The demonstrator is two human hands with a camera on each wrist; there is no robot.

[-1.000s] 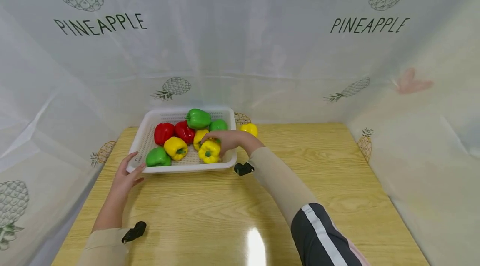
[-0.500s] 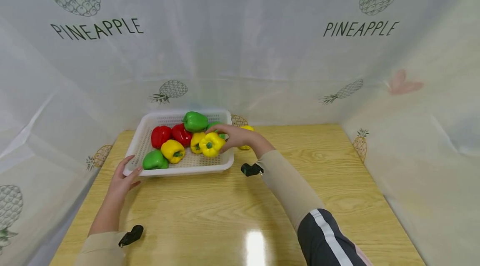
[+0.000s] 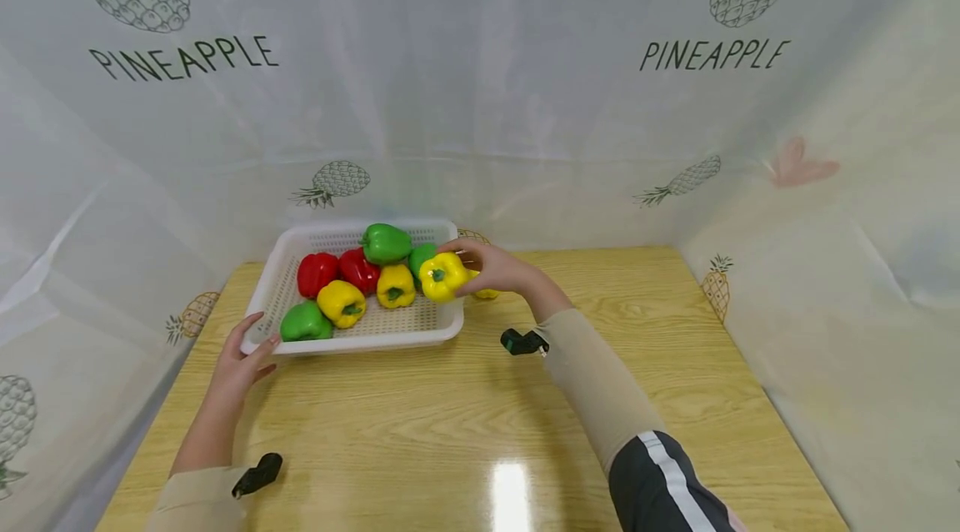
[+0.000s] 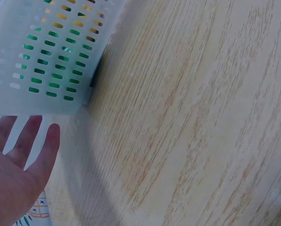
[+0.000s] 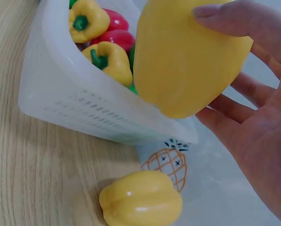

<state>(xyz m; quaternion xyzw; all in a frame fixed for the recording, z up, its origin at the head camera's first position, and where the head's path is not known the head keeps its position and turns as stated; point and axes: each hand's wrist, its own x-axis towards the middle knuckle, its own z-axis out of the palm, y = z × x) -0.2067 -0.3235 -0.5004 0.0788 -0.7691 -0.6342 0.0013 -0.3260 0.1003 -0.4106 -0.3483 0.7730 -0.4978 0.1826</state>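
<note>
In the head view a yellow bell pepper (image 3: 442, 277) is pinched between the thumb and fingers of my right hand (image 3: 491, 267), raised over the right end of a white plastic basket (image 3: 352, 343). The right wrist view shows the thumb on one side of this pepper (image 5: 183, 61) and fingers on the other. My left hand (image 3: 238, 355) rests at the basket's front left corner, thumb at the rim. Straight, spread fingers (image 4: 45, 155) of this hand appear beside the basket's end wall in the left wrist view. Inside lie red peppers (image 3: 317, 274), green peppers (image 3: 306, 321) and yellow peppers (image 3: 341, 303).
Another yellow bell pepper (image 5: 140, 200) lies on the wooden table (image 3: 420, 424), just outside the basket's right end. A pale sheet (image 3: 480, 98) printed with pineapples hangs behind and along the sides of the table.
My right hand has lifted the yellow pepper from the basket floor and carried it to the right, toward the basket's right rim. The left hand keeps its place at the corner.
</note>
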